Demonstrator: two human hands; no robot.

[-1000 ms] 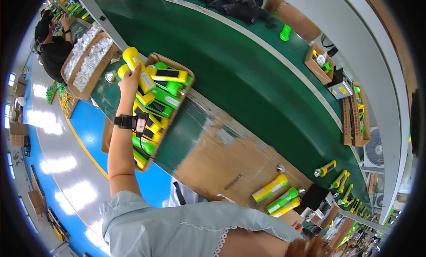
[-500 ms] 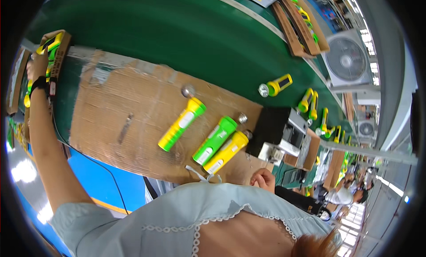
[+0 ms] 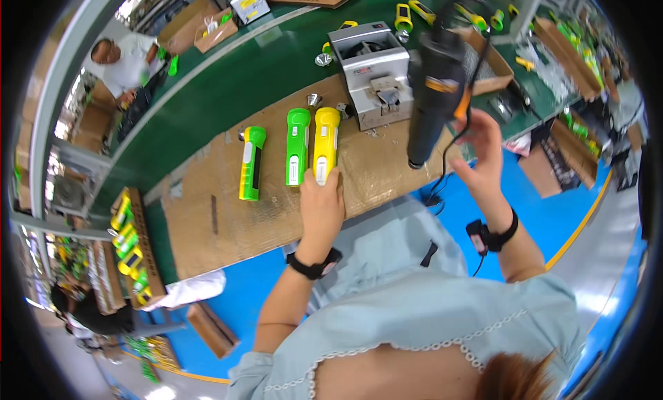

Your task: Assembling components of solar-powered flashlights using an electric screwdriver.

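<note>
My left hand (image 3: 323, 210) has its fingers closed around the near end of a yellow flashlight (image 3: 326, 141), which lies on the cardboard sheet. Just left of it lies a green flashlight (image 3: 298, 144), and further left a green-and-yellow flashlight (image 3: 253, 164) with a dark panel. Small silver reflector cups (image 3: 313, 100) sit by their far ends. My right hand (image 3: 482, 151), thumb and fingers apart, is beside a hanging black electric screwdriver (image 3: 435, 100) and its cord. No grip on the tool shows.
A grey metal device (image 3: 376, 75) stands beyond the cardboard (image 3: 269, 231). An open box of flashlights (image 3: 148, 245) is at the left table end. More flashlights (image 3: 403, 17) stand along the green belt at the back. A co-worker (image 3: 121, 69) is across it.
My left hand has left the flashlight box at the far left and come to the yellow flashlight. My right hand has risen from near my body to the screwdriver. The view has turned right.
</note>
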